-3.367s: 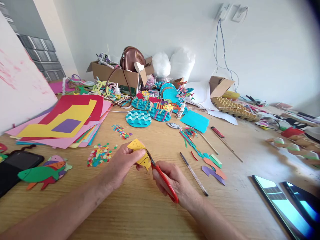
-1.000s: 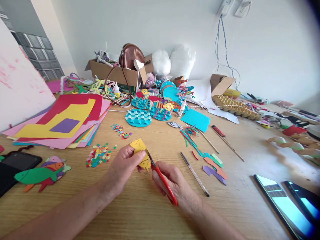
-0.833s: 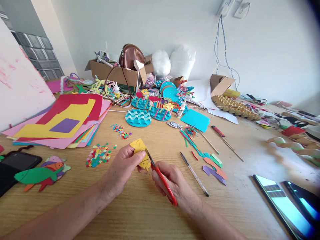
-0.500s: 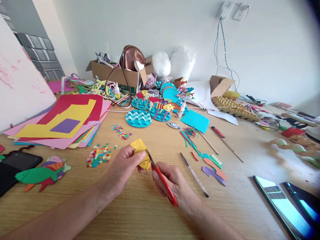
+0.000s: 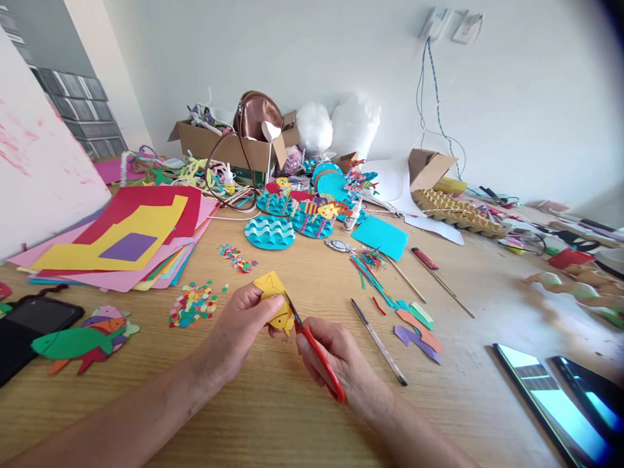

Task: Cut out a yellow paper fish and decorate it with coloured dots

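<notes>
Left-hand grip point(image 5: 237, 328) pinches yellow paper point(image 5: 271, 282) above the worktop point(image 5: 273, 409); the right hand point(image 5: 344, 357) is curled around red scissors point(image 5: 320, 355), their blades point(image 5: 292, 307) meeting the paper's edge. The drawn fish point(image 5: 281, 320) looks partly cut out, its tail outline lying inside uncut paper. Other paper fish point(image 5: 73, 342), already cut, lie overlapping at far left.

pass: brown wood-grain tabletop point(image 5: 258, 422) between bare forearms point(image 5: 151, 403) | right: slim transparent dark-ended pen point(image 5: 379, 342) in the way | left: round multicoloured confetti point(image 5: 195, 305) | far right: blurred, perhaps beige moulded-pulp tray point(image 5: 575, 290)
</notes>
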`<action>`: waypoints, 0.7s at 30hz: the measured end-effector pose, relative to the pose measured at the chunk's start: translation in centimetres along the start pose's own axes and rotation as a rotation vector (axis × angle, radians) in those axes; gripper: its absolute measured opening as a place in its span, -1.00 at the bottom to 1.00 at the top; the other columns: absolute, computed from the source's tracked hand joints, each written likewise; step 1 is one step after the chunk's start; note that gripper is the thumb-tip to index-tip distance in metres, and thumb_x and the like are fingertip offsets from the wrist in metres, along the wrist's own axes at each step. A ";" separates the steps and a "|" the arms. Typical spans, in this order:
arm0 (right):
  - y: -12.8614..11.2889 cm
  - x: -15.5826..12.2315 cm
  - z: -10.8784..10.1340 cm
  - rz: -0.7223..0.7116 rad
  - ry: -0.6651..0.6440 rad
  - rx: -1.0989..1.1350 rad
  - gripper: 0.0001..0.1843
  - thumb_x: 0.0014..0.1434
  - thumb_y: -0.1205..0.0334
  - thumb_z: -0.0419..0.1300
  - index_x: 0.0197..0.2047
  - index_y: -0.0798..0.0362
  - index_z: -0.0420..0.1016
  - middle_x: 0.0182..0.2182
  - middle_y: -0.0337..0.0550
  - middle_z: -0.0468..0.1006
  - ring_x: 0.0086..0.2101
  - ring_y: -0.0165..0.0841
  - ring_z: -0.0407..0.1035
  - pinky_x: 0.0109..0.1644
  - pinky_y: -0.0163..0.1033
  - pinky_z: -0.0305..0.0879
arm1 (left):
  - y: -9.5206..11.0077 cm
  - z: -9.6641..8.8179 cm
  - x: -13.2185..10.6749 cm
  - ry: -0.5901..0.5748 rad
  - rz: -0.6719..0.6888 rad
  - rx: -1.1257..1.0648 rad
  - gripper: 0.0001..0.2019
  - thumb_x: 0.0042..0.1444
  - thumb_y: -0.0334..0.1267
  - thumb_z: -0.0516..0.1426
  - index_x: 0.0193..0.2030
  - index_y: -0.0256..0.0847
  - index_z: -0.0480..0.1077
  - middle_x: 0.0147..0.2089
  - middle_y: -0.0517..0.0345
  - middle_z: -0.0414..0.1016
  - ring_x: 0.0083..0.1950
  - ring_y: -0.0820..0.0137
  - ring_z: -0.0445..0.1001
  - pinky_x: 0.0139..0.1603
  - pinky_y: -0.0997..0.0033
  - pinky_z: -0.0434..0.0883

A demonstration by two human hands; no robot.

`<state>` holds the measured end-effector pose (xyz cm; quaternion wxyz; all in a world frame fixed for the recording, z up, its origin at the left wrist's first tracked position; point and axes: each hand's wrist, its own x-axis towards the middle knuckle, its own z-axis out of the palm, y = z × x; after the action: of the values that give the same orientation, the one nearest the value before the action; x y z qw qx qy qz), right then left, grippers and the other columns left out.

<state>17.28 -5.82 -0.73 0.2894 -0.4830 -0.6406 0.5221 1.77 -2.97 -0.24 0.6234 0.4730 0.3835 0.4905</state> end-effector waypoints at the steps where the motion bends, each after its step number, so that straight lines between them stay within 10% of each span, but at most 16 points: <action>1: 0.0 0.0 0.0 0.002 0.000 0.002 -0.63 0.17 0.09 0.00 -0.60 0.05 0.08 -0.69 -0.39 0.08 -0.64 -0.56 -0.04 -0.60 -0.41 -0.13 | 0.0 0.0 0.0 -0.002 0.001 0.001 -0.84 -0.05 -0.21 0.09 -0.55 -0.23 0.31 -0.59 0.30 0.31 -0.56 0.54 0.25 -0.58 0.59 0.22; 21: -0.9 -0.1 0.0 0.029 -0.015 0.050 -0.61 0.11 0.00 0.04 -0.60 0.04 0.08 -0.70 -0.38 0.10 -0.66 -0.55 -0.03 -0.62 -0.40 -0.12 | 0.0 0.1 0.1 0.002 -0.034 0.065 -0.87 -0.07 -0.24 0.08 -0.53 -0.24 0.30 -0.60 0.31 0.29 -0.58 0.56 0.21 -0.62 0.62 0.18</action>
<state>17.07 -5.87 0.13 0.2887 -0.4810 -0.6226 0.5456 1.88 -2.94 -0.26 0.6157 0.4860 0.4078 0.4673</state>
